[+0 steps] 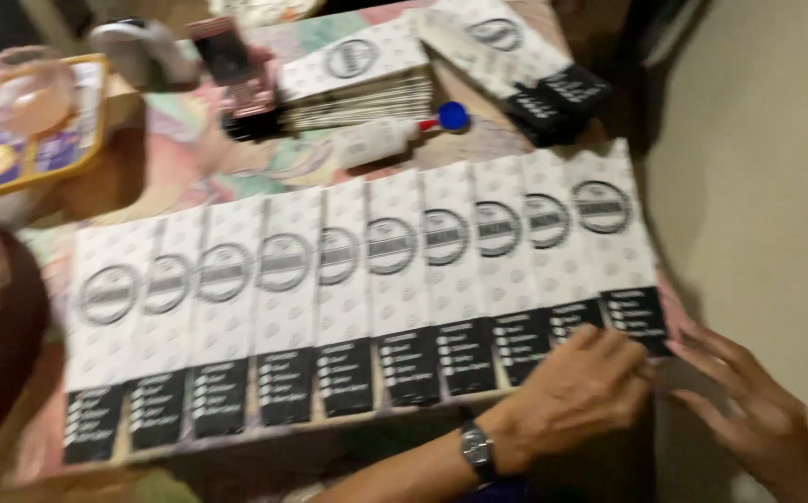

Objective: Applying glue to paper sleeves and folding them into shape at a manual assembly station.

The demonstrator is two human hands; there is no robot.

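Nearest the camera, the left hand [576, 396] is seen with a dark wristwatch [477, 450] on the wrist, its forearm cut off by the lower edge. The hand is laid flat, fingers spread and unclenched, on the black lower ends of the last cards in a row of white cards [367, 298]; nothing is gripped. Just beside it, the right hand [749, 405] is held open, its fingertips touching the lower corner of the rightmost card [618, 247]; the wrist is cut off at the corner of the frame.

The row is spread overlapping across the table [236, 168], each card being white with a round grey emblem above and a black panel below. Motion blur smears the whole picture, so the print on the cards cannot be read.

Behind the row, a stack of the same cards [362, 84] is seen, with further cards [525, 65] fanned to its right. A white tube with a blue cap [399, 135] lies between stack and row. A dark reddish object [236, 74] beside the stack cannot be made out. At the far left, a clear container [27, 98] is blurred and partly cut off.
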